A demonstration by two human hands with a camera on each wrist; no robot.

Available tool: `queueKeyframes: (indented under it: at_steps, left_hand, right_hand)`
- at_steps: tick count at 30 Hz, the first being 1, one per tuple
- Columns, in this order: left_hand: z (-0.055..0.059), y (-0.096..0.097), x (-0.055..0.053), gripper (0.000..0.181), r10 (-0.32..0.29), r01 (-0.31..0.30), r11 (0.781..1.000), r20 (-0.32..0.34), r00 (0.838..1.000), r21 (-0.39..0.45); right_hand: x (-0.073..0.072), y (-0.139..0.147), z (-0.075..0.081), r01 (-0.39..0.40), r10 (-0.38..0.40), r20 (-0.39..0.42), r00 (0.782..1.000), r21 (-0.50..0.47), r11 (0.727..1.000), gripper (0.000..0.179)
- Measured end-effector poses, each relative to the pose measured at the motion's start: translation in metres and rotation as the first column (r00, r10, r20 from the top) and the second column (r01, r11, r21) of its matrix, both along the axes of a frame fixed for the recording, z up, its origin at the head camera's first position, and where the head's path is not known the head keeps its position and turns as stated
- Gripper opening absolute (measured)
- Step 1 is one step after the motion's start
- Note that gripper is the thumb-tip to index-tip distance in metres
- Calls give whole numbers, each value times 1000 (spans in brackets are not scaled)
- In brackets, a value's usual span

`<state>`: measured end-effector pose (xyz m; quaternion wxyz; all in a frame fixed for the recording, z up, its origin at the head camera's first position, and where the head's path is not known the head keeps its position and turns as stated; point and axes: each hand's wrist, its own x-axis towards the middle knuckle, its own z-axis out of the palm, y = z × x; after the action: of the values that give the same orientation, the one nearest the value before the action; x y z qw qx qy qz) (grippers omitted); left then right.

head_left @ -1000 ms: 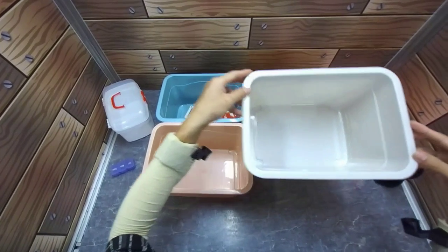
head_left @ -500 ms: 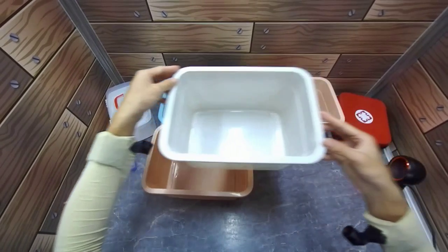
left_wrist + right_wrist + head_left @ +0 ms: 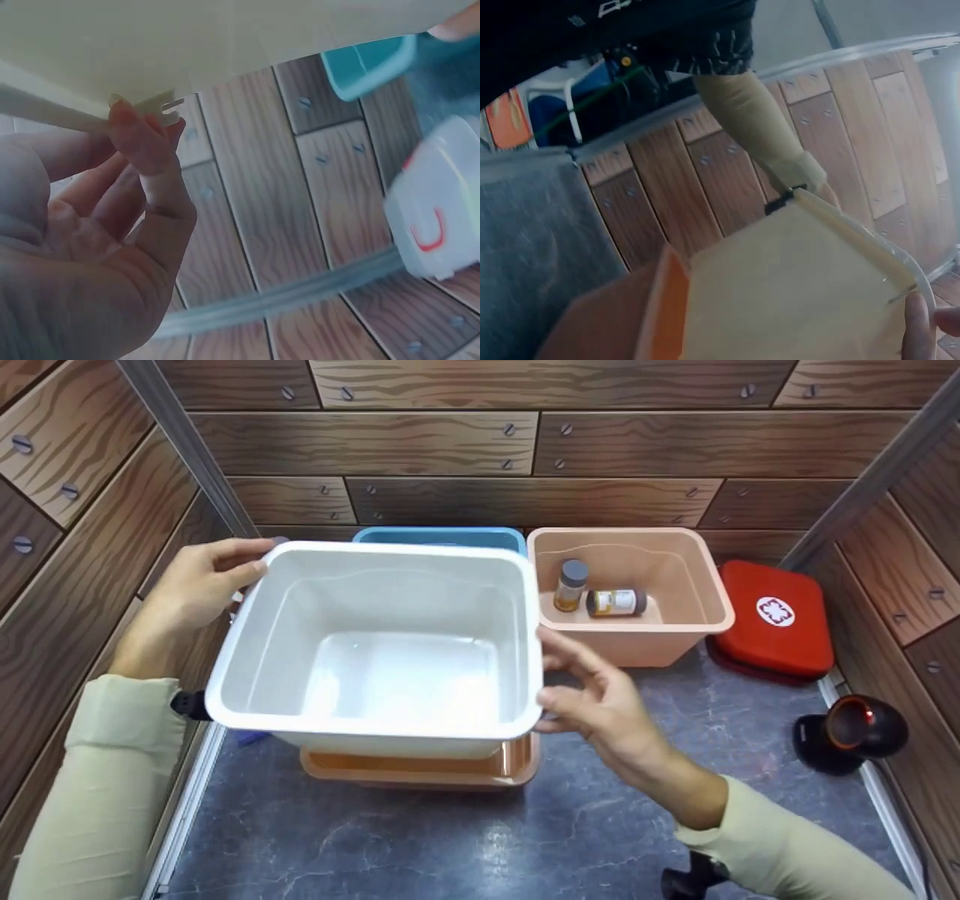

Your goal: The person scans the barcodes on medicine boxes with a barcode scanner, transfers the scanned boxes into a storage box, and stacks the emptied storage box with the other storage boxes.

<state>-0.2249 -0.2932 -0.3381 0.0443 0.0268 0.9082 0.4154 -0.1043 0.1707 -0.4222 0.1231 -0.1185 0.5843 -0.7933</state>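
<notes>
Both hands hold a white plastic bin (image 3: 405, 652) by its rim, its inside bare and facing the head camera. My left hand (image 3: 196, 589) grips the rim at the far left corner; in the left wrist view the left hand's fingers (image 3: 142, 135) curl under the lip. On the opposite side my right hand (image 3: 600, 705) pinches the right rim between thumb and fingers. Below the white bin stands a peach bin (image 3: 420, 769), mostly hidden by it. The right wrist view shows the white bin's outer wall (image 3: 787, 277) close over the peach bin (image 3: 664, 307).
Behind stand a blue bin (image 3: 442, 537), partly covered, and another peach bin (image 3: 630, 641) with two pill bottles. A red first-aid case (image 3: 780, 619) and a black round device (image 3: 862, 727) lie at the right. A white box with red handle (image 3: 442, 210) stands left.
The white bin has moved from the right side to the left, over the front peach bin, with both hands on it. The rear peach bin and red case have come into view.
</notes>
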Motion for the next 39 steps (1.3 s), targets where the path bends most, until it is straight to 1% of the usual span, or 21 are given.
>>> queueKeyframes:
  at_steps: [2,5,8,12,20,27,30,33,36,39]
  left_hand:
    - [-3,-3,1,48,-5,5,1000,13,1000,-11]
    - [-7,-4,2,50,-10,10,1000,32,999,-15]
    - [-7,-5,2,51,-8,9,1000,47,999,-20]
    - [-7,-1,3,51,-11,11,1000,62,998,1]
    - [-12,7,5,50,-22,20,999,47,999,44]
    - [-16,14,8,50,-32,29,997,34,999,74]
    - [-23,18,6,49,-50,45,995,53,997,88]
    - [-35,19,4,48,-64,56,994,81,995,98]
    - [-50,18,3,48,-62,49,992,115,991,114]
    - [-65,18,1,51,-76,58,991,147,986,123]
  right_hand:
    - [0,-2,-5,-18,18,6,1000,17,1000,77]
    - [-2,-2,-12,-23,23,15,1000,33,999,76]
    - [-3,1,-17,-35,33,23,999,51,998,77]
    - [-3,5,-20,-48,46,35,998,67,997,77]
    - [-2,12,-23,-32,28,56,998,74,997,76]
    - [1,21,-22,-12,7,60,998,80,997,76]
    - [2,24,-22,3,-9,61,998,91,996,74]
    - [1,26,-25,5,-12,65,998,109,994,74]
    - [-2,26,-33,-15,5,78,997,137,990,75]
    - [-4,26,-44,-32,18,86,996,163,986,77]
